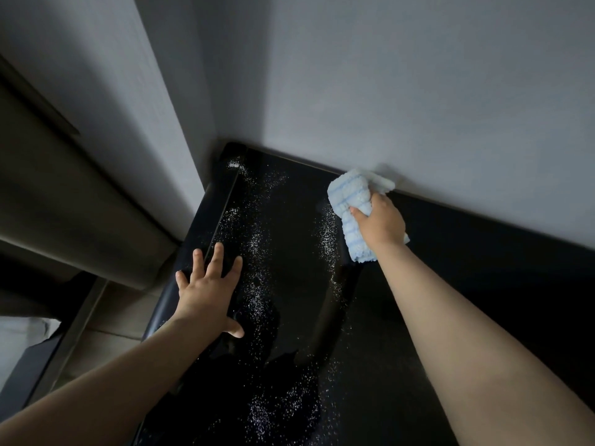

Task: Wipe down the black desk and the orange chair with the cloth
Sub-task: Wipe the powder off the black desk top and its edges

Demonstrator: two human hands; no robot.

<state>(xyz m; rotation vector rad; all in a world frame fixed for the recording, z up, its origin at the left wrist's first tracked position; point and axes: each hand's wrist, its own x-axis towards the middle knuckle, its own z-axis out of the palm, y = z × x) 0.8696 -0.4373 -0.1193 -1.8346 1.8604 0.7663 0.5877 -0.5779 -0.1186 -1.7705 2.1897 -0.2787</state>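
The glossy black desk (450, 252) fills the lower middle and right of the head view, pushed into a wall corner. White specks and streaks of dust (257, 246) are scattered over its left half. My right hand (381, 222) grips a light blue striped cloth (351, 201) and presses it on the desk near the back edge, close to the wall. My left hand (209, 284) lies flat with fingers spread on the desk's left edge. The orange chair is not in view.
A grey wall (418, 91) runs along the desk's back edge and meets another wall (167, 123) at the left corner. A dark cabinet or door (64, 188) stands at the left, with wooden floor (106, 333) below it.
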